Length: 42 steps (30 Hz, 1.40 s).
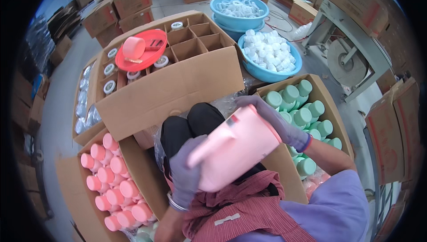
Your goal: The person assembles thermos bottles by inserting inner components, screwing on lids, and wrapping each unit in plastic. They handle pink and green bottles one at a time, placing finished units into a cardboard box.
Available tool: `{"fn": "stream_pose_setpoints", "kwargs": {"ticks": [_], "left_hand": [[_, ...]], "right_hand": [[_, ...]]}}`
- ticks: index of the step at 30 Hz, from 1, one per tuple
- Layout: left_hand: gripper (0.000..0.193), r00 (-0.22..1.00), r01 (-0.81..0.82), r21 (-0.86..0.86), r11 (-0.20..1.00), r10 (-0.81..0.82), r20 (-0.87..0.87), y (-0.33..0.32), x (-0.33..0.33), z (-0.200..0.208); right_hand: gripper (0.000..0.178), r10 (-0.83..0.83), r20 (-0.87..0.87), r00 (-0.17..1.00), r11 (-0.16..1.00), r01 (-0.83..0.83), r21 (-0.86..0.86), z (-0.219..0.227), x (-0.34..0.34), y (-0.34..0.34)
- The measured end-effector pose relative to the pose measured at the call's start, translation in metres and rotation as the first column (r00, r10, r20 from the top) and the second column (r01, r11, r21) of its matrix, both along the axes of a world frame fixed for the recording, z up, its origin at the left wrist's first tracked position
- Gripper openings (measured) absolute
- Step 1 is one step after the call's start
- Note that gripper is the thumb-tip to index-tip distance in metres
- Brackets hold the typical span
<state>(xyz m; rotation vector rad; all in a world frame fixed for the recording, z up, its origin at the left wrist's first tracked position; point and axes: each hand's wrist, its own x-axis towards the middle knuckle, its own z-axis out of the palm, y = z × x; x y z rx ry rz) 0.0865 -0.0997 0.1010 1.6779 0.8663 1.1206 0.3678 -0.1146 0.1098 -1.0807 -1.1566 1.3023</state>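
Observation:
A pink jug with a handle (240, 146) lies tilted across my lap, slightly blurred by motion. My left hand (184, 170), in a grey glove, is closed round its lower left end by the handle. At the upper right end, my right hand (275, 119), also gloved, grips the other side. The jug's underside and some fingertips are hidden. In front of my knees stands a divided carton (173, 101). A red plate (149, 61) rests on it, with a pink ring-shaped piece (134, 47) and small dark items on top.
On my left is a box of pink-capped bottles (114, 196); on my right, a box of green-capped bottles (302, 116). Beyond stand blue basins of white caps (269, 50) and clear rings (240, 8). A metal machine stand (342, 32) and stacked cartons (133, 0) stand around.

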Motion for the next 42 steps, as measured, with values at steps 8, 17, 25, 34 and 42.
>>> {"fn": "stream_pose_setpoints", "kwargs": {"ticks": [8, 17, 25, 34, 42], "left_hand": [[0.030, 0.960, 0.098, -0.552, 0.828, 0.067, 0.272, -0.014, -0.002, -0.030], [0.026, 0.928, 0.236, 0.026, 0.971, -0.217, -0.303, 0.044, -0.043, 0.068], [0.026, 0.121, 0.847, 0.051, 0.529, -0.099, -0.988, 0.083, 0.008, 0.086], [0.024, 0.452, 0.579, 0.205, 0.789, -0.101, -0.886, 0.097, 0.010, 0.039], [0.032, 0.791, 0.284, 0.104, 0.953, -0.171, -0.588, 0.066, -0.018, 0.003]], "right_hand": [[0.044, 0.149, 0.281, 0.948, 0.985, -0.117, -0.127, 0.012, 0.016, 0.014], [0.049, 0.313, 0.021, 0.950, 0.942, -0.308, -0.131, 0.001, -0.055, 0.019], [0.031, 0.291, 0.273, 0.917, 0.928, -0.340, 0.151, -0.021, -0.087, 0.028], [0.031, -0.107, 0.640, 0.761, 0.738, -0.371, 0.564, -0.062, -0.067, 0.051], [0.065, 0.115, 0.614, 0.781, 0.750, -0.474, 0.461, -0.076, -0.082, 0.109]]}}
